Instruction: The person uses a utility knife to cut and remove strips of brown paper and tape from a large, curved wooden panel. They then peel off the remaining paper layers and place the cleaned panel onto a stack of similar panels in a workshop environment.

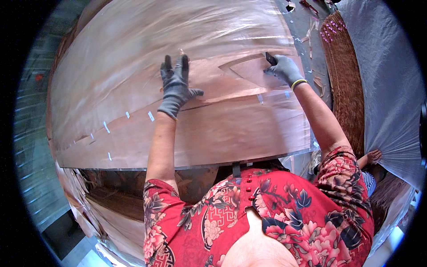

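Observation:
A wide, thin sheet of pinkish-brown wood veneer (240,129) lies in front of me. My left hand (175,86), in a grey glove, is open, with its fingers spread flat on the veneer. My right hand (286,70), gloved in grey with a yellow cuff, closes around a small black tool (270,58); the tool's working end is hidden. Beside it, a pointed, V-shaped piece of veneer (249,69) shows dark edges. Between my hands a long torn seam runs across the sheet. Short strips of pale tape (151,116) bridge the seam toward the left.
At right, a long stack of brown veneer strips (344,75) stands beside large plastic sheeting (387,89). Another person's hand (373,156) touches that sheeting. Veneer scraps (318,83) litter the grey surface beyond the sheet's right edge. More stacked veneer (113,201) lies below the near edge.

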